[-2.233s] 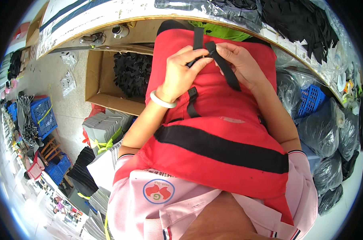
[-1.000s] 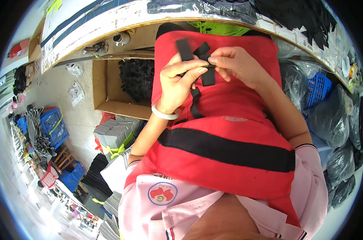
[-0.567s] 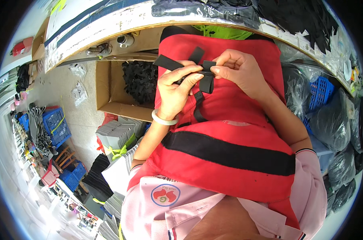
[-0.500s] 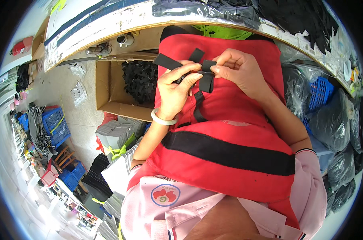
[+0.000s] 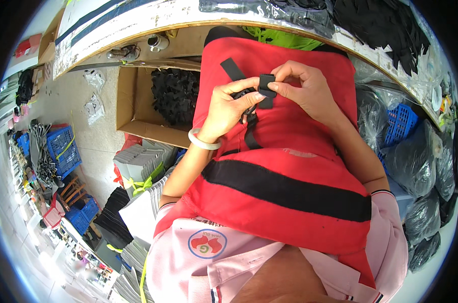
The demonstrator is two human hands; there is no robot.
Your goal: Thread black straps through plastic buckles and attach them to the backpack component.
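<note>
A red apron with a broad black band (image 5: 289, 192) covers my lap. Over it, my left hand (image 5: 228, 108), with a pale bangle on the wrist, pinches a black webbing strap (image 5: 233, 69) and a black plastic buckle (image 5: 249, 96). My right hand (image 5: 309, 91) grips the strap's folded end (image 5: 267, 83) right against the left fingertips. A loose length of the strap (image 5: 250, 134) hangs down over the red cloth.
An open cardboard box (image 5: 133, 108) full of black parts (image 5: 176, 93) stands on the floor at my left, under a wooden table edge (image 5: 153, 20). Bundled white stacks (image 5: 138, 164), blue crates (image 5: 62, 149) and dark plastic bags (image 5: 421, 156) surround me.
The strap end that stuck out to the left over my left hand has been drawn in. It now sits folded between both hands' fingertips, and one end points up and left.
</note>
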